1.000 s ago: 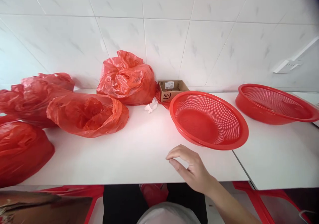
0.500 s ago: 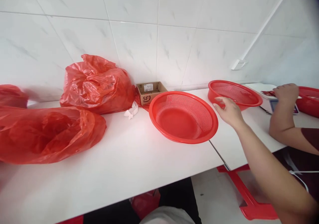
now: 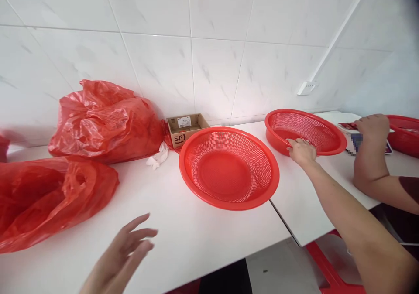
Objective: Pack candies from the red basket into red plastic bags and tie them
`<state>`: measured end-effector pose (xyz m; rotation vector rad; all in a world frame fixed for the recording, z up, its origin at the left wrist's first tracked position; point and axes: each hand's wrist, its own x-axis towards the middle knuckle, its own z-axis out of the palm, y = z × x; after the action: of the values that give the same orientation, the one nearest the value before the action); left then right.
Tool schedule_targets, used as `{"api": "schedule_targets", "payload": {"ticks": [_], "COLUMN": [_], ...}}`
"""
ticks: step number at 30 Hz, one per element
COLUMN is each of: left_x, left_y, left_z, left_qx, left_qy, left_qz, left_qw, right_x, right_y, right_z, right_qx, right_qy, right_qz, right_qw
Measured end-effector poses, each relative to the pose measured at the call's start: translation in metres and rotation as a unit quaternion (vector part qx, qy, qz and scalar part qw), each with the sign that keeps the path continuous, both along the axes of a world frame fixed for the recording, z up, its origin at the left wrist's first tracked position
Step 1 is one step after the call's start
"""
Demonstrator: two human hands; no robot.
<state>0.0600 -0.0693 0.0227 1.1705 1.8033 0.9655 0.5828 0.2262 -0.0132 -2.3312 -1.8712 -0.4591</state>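
Note:
My right hand (image 3: 301, 150) reaches far right and grips the near rim of the far red perforated basket (image 3: 322, 124). A second, larger red basket (image 3: 229, 167) sits empty in the middle of the white table (image 3: 183, 237). My left hand (image 3: 122, 252) hovers over the table's front edge with fingers spread, holding nothing. It is nearest the open red plastic bag (image 3: 49, 198) lying at the left.
Another full red bag (image 3: 104, 121) leans on the tiled wall, next to a small cardboard box (image 3: 185, 129) and crumpled white paper (image 3: 157, 158). Another person's hand (image 3: 373, 128) rests at the far right by a third red basket (image 3: 404, 135).
My right hand moved onto the far basket's rim and closed on it. My left hand came into view at the bottom. The view shifted slightly right.

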Motion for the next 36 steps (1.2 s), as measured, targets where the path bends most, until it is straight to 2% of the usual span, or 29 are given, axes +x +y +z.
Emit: {"api": "schedule_targets", "payload": {"ticks": [4,7,9,11,14,17,20,22,24,26,27,28,29,31,33,36], "left_x": [0.049,0.076,0.096,0.120,0.152,0.157,0.123,0.083,0.032,-0.024,-0.053,-0.080,-0.105,-0.146,-0.172,-0.191], "left_y": [0.043,0.078,0.102,0.124,0.147,0.142,0.109,0.081,0.054,0.034,0.026,0.021,0.018,0.018,0.025,0.040], "left_z": [0.010,0.010,0.005,-0.003,-0.015,-0.022,-0.020,-0.012,0.002,0.019,0.029,0.038,0.045,0.055,0.055,0.039], "left_qx": [-0.070,-0.038,0.000,0.028,0.027,0.002,0.018,0.046,0.080,0.122,0.163,0.185,0.186,0.168,0.115,0.028], "left_qy": [-0.211,-0.302,-0.353,-0.359,-0.337,-0.277,-0.199,-0.150,-0.098,-0.040,0.049,0.147,0.186,0.241,0.287,0.336], "left_qz": [-0.044,-0.064,-0.116,-0.193,-0.238,-0.262,-0.272,-0.252,-0.193,-0.096,0.003,0.110,0.166,0.232,0.221,0.168], "left_qw": [0.974,0.950,0.929,0.913,0.910,0.925,0.941,0.955,0.973,0.987,0.985,0.966,0.951,0.927,0.925,0.926], "right_x": [-0.001,-0.007,-0.020,-0.043,-0.089,-0.134,-0.164,-0.177,-0.187,-0.192,-0.194,-0.195,-0.195,-0.196,-0.198,-0.207], "right_y": [-0.019,-0.045,-0.067,-0.092,-0.130,-0.163,-0.187,-0.199,-0.207,-0.209,-0.207,-0.203,-0.197,-0.182,-0.167,-0.153], "right_z": [0.027,0.060,0.086,0.111,0.144,0.162,0.159,0.148,0.132,0.114,0.106,0.099,0.091,0.078,0.066,0.047], "right_qx": [0.029,0.066,0.124,0.201,0.271,0.282,0.251,0.224,0.194,0.169,0.160,0.156,0.154,0.152,0.150,0.127], "right_qy": [0.001,-0.012,-0.042,-0.087,-0.124,-0.104,-0.069,-0.039,0.003,0.047,0.065,0.077,0.082,0.073,0.047,0.007], "right_qz": [0.051,0.116,0.159,0.218,0.300,0.403,0.500,0.546,0.576,0.583,0.580,0.574,0.567,0.545,0.523,0.505], "right_qw": [0.998,0.991,0.979,0.951,0.907,0.865,0.826,0.806,0.794,0.793,0.796,0.800,0.805,0.821,0.838,0.854]}}
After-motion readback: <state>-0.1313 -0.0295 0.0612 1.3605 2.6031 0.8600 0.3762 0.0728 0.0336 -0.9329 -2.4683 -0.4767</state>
